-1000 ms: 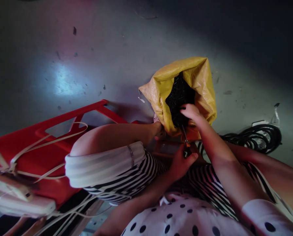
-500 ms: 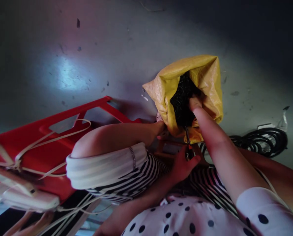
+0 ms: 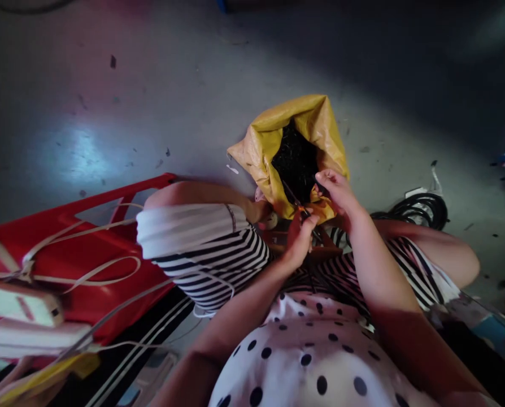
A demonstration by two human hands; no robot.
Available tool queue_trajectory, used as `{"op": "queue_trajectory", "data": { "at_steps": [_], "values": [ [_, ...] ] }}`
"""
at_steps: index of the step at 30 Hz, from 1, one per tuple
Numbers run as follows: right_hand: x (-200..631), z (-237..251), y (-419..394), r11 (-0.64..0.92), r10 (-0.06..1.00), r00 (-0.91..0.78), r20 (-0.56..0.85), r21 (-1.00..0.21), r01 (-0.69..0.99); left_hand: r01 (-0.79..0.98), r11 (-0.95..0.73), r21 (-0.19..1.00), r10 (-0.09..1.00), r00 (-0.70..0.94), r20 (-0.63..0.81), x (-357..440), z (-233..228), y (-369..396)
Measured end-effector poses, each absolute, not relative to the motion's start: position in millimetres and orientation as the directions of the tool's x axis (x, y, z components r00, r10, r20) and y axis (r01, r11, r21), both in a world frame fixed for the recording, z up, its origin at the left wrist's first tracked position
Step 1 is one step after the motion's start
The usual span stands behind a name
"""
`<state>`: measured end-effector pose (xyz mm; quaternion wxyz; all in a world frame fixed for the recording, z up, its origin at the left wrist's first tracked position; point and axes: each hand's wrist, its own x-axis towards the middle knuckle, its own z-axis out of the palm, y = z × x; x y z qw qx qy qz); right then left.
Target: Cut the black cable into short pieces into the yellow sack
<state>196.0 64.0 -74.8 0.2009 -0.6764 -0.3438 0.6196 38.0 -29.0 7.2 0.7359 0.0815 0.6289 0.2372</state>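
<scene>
**Hands at the yellow bag, centre of frame**

Left hand [image 3: 300,240]: closed around small cutters [image 3: 298,204] with an orange grip, blades pointing up into the bag mouth. Right hand [image 3: 336,189]: fingers pinched together on a dark strand at the bag's lower rim. Yellow bag [image 3: 261,150]: on the floor, upper centre, open and full of black wire pieces [image 3: 292,161]. Black cable coil [image 3: 417,208]: floor, right. Red plastic crate [image 3: 87,249]: left, draped with white straps. No readable writing.

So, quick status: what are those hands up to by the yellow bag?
Left hand gripping scissors. Right hand pinching something dark at the yellow bag mouth, over its black contents. Nothing between hands and bag.
</scene>
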Motion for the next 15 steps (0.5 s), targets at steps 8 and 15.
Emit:
{"op": "queue_trajectory", "data": {
  "at_steps": [8,15],
  "values": [
    [174.0,-40.6,-13.5,-0.494,0.855,0.137,-0.500,-0.708,0.505,-0.306,0.864,0.400,0.469,0.201,-0.860,34.7,13.7,-24.0],
    [172.9,-52.8,-22.8,-0.329,0.926,0.097,-0.365,-0.656,0.679,-0.306,0.842,0.444,0.508,0.172,-0.844,30.7,20.4,-21.5]
  ]
}}
